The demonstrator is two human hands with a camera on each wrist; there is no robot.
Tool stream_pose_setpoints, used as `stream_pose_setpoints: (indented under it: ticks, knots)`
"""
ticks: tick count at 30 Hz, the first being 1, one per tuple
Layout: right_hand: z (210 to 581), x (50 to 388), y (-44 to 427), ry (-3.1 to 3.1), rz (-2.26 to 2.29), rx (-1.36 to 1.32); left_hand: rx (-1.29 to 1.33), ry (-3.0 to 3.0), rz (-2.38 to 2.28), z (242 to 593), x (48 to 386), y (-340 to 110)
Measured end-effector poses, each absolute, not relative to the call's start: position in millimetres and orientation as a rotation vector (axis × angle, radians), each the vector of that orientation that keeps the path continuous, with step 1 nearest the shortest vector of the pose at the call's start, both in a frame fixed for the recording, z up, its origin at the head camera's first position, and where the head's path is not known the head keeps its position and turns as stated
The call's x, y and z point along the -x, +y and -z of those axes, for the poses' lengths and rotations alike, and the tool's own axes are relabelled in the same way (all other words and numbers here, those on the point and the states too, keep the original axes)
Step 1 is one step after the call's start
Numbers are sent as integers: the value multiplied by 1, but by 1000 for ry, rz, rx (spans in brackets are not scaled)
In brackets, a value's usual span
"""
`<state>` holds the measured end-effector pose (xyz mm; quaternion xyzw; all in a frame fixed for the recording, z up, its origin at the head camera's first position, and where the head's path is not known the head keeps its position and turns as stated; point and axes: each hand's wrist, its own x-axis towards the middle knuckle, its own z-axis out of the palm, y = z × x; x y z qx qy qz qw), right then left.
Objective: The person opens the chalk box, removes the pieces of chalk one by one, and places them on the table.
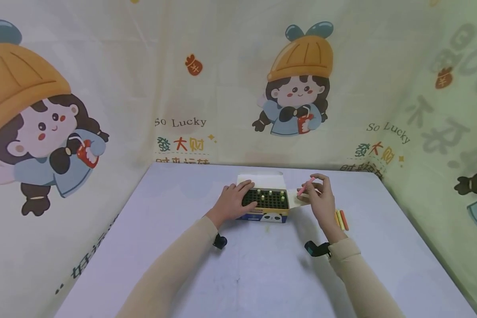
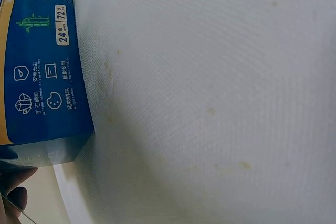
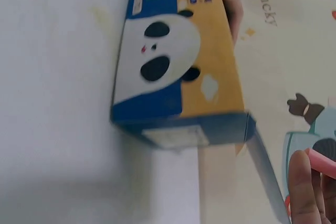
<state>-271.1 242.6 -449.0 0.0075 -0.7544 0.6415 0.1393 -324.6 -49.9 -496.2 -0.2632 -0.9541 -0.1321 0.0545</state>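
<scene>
Cream printed fabric [image 1: 230,26] hangs behind and along both sides, lightly creased. A large cartoon girl in an orange knit hat [image 1: 24,84] fills the left of the frame; a smaller cartoon girl [image 1: 298,88] stands at upper center, with a red money pouch [image 1: 193,65] to her left. "So Lucky" lettering [image 1: 188,122] sits left of center. Blurred grey characters [image 1: 467,48] mark the upper right. Below, a pale lavender-white tabletop [image 1: 238,282] spreads under soft light, with faint yellowish specks [image 2: 245,165].

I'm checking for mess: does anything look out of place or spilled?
At least three chalk sticks lie loose on the table, right of the open box where others stand. Yellowish specks, perhaps chalk residue, dot the table. Nothing looks damaged.
</scene>
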Motion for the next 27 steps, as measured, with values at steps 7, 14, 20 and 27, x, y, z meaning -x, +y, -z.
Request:
stream_pose_setpoints:
  ticks: [7, 14, 20, 27]
  knots:
    - [457, 268, 258, -2130, -1885, 117, 798, -2896, 397, 494, 324, -50]
    - [466, 265, 275, -2244, -1872, 271, 809, -2895, 404, 489, 320, -50]
    - [478, 265, 288, -2344, -1809, 339, 809, -2894, 403, 492, 321, -50]
    - [493, 263, 296, -2773, -1395, 266, 803, -2894, 406, 492, 322, -50]
